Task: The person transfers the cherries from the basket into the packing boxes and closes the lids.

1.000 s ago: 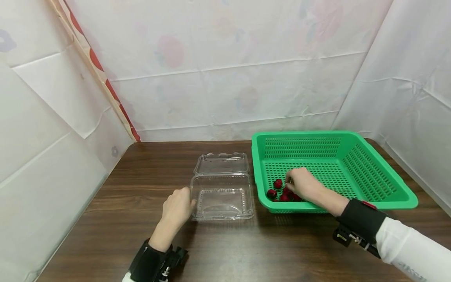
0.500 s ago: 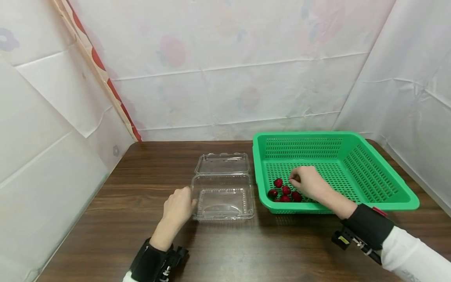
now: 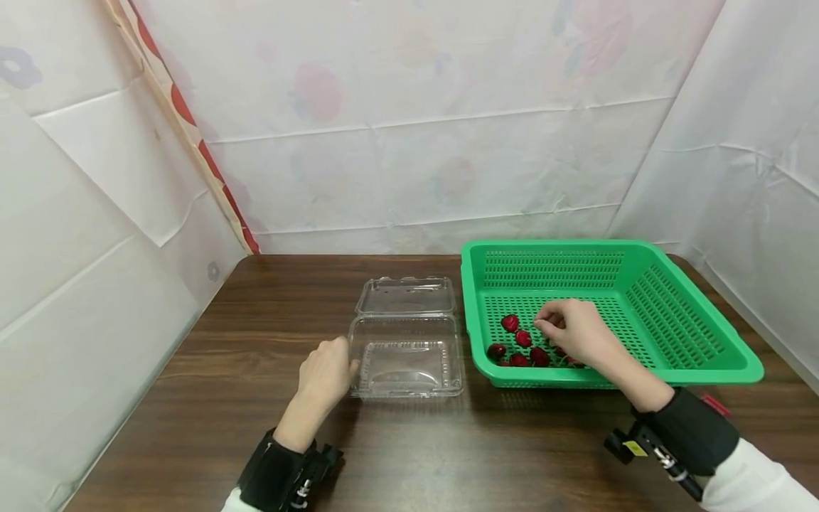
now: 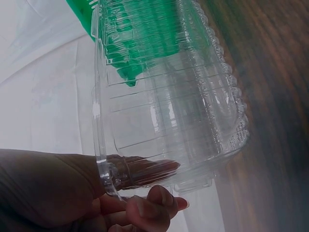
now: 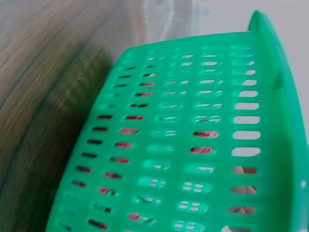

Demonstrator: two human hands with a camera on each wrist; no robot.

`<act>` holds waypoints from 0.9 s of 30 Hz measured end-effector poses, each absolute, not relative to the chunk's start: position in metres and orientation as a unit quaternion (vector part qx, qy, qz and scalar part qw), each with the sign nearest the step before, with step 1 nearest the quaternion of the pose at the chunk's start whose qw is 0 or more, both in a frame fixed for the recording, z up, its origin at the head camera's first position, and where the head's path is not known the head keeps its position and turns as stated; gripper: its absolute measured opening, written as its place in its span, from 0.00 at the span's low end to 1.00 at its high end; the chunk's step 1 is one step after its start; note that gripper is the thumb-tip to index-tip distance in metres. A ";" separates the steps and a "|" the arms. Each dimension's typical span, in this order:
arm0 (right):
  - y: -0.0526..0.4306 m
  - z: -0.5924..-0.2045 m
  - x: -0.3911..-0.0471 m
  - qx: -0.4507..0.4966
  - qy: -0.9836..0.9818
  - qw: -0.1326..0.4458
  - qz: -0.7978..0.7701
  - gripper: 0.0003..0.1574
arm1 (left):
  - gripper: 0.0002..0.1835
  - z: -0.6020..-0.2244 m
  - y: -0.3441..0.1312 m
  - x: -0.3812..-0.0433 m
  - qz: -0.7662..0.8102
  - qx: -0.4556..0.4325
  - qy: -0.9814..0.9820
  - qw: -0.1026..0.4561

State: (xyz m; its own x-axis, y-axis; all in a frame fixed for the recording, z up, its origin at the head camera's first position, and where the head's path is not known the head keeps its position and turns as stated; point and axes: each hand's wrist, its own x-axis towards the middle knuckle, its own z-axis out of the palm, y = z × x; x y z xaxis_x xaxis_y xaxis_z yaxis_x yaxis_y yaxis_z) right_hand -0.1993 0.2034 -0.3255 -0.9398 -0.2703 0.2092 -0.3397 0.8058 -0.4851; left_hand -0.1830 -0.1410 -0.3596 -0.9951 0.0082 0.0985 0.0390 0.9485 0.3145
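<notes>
My left hand (image 3: 325, 375) grips the left edge of a clear plastic clamshell container (image 3: 404, 359), which lies opened out on the table. In the left wrist view, the thumb (image 4: 149, 171) is inside the container wall and the fingers are outside. Inside the green plastic basket (image 3: 672, 373), my right hand (image 3: 579, 331) hovers over several dark red cherries (image 3: 539, 356). Its thumb and index finger come together; a stem between them is too small to make out. Two cherries, one of them the upper cherry (image 3: 510, 323), lie just left of the fingertips. The right wrist view shows mostly the basket's slotted wall (image 5: 159, 145), hiding the hand.
The dark wooden table (image 3: 416, 455) carries the container left of the basket. The container's lid (image 3: 406, 296) lies folded back towards the rear. White sheets (image 3: 416, 142) hang behind and on both sides, close to the basket's right and rear.
My right hand has shifted right and drawn back from the cherries, uncovering more of them. Two cherries beside its fingertips have moved slightly towards the rear. My left hand stays on the container.
</notes>
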 end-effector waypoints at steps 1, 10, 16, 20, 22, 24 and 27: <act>0.203 -0.324 -0.198 0.160 -0.948 0.067 0.269 0.04 | 0.09 -0.360 -0.141 -0.183 -0.159 -0.011 -0.986 0.049; 0.202 -0.316 -0.188 0.153 -0.935 0.083 0.309 0.05 | 0.08 -0.360 -0.141 -0.183 -0.160 -0.012 -0.986 0.050; 0.200 -0.312 -0.182 0.158 -0.924 0.097 0.334 0.06 | 0.08 -0.359 -0.141 -0.182 -0.161 -0.018 -0.985 0.055; 0.197 -0.310 -0.179 0.159 -0.918 0.100 0.349 0.06 | 0.08 -0.359 -0.141 -0.182 -0.160 -0.016 -0.986 0.052; 0.196 -0.309 -0.178 0.160 -0.915 0.100 0.356 0.07 | 0.08 -0.359 -0.141 -0.182 -0.160 -0.015 -0.986 0.051; 0.193 -0.308 -0.176 0.159 -0.912 0.100 0.364 0.07 | 0.08 -0.359 -0.141 -0.182 -0.160 -0.015 -0.986 0.050; 0.189 -0.306 -0.173 0.164 -0.907 0.106 0.373 0.07 | 0.08 -0.359 -0.141 -0.182 -0.159 -0.015 -0.986 0.050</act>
State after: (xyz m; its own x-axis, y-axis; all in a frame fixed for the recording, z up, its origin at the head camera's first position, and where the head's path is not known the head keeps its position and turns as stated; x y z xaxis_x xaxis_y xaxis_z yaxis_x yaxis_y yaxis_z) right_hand -0.1731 0.1891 -0.3064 -0.9239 -0.2182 0.3143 -0.3762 0.6684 -0.6417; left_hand -0.1820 -0.1410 -0.3592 -0.9945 0.0129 0.1042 0.0451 0.9488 0.3127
